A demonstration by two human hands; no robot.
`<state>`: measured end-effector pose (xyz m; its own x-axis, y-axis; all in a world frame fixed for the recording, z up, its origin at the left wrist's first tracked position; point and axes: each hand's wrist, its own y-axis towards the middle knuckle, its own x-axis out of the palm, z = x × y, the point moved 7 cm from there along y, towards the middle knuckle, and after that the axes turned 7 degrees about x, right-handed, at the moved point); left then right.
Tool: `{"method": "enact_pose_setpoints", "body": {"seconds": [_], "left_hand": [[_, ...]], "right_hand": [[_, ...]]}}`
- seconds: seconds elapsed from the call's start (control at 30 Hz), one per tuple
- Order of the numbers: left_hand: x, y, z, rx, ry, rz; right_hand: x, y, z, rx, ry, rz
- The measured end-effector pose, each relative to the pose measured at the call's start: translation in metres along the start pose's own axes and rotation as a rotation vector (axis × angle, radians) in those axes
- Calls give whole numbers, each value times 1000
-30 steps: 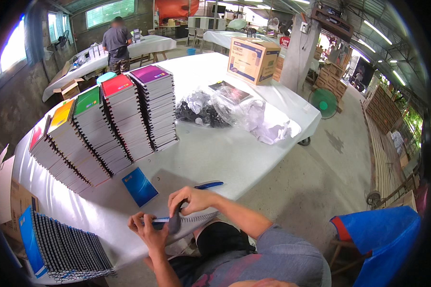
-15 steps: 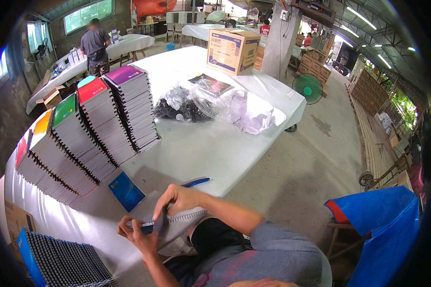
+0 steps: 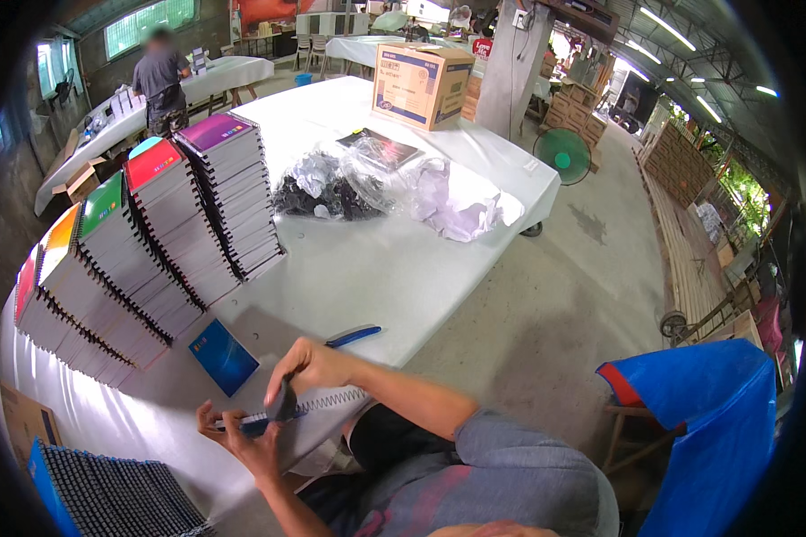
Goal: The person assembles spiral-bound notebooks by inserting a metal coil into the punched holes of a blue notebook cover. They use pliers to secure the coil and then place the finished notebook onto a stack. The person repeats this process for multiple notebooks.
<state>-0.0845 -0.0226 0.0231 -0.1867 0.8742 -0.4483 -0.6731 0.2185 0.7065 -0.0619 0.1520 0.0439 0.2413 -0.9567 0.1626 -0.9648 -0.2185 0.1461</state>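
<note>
Near the front edge of the white-covered table, my left hand (image 3: 249, 444) is closed on the bound edge of a blue-edged notebook (image 3: 256, 424). My right hand (image 3: 309, 367) pinches a dark grey, curved piece (image 3: 284, 402) just above that edge; its exact kind cannot be made out. From there a loose spiral binding coil (image 3: 336, 398) runs right, under my right forearm. A blue cover or thin booklet (image 3: 224, 357) lies flat beyond my left hand. Past my right wrist rests a blue, pen-like tool (image 3: 354, 336).
Tall stacks of spiral notebooks (image 3: 188, 215) stand at left, with a row of blue-covered ones (image 3: 121, 492) at lower left. Crumpled plastic and paper (image 3: 394, 192) and a cardboard box (image 3: 421, 85) occupy the far table. Another person (image 3: 161, 85) stands behind; a green fan (image 3: 562, 156) is on the right.
Both hands have shifted slightly left in the picture, as has the whole scene with the head's movement. The dark piece has changed its tilt between my right fingers.
</note>
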Motion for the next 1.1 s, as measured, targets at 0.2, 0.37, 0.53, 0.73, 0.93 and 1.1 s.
{"method": "enact_pose_setpoints", "body": {"seconds": [0.2,0.37,0.53,0.73,0.93,1.1], "left_hand": [[-6,0,-5,13,-2,26],[-5,-6,-20,-22,-123,6],[-4,1,-9,-112,-230,-8],[2,-7,-20,-105,-274,1],[4,-19,-50,-81,-312,16],[9,-18,-43,-52,-463,-9]], "right_hand": [[-3,15,-3,142,-415,139],[6,23,-2,82,-584,147],[32,22,-16,-126,-236,-9],[16,24,-17,119,-475,144],[24,42,2,81,-392,90],[44,39,-14,-129,-443,103]]}}
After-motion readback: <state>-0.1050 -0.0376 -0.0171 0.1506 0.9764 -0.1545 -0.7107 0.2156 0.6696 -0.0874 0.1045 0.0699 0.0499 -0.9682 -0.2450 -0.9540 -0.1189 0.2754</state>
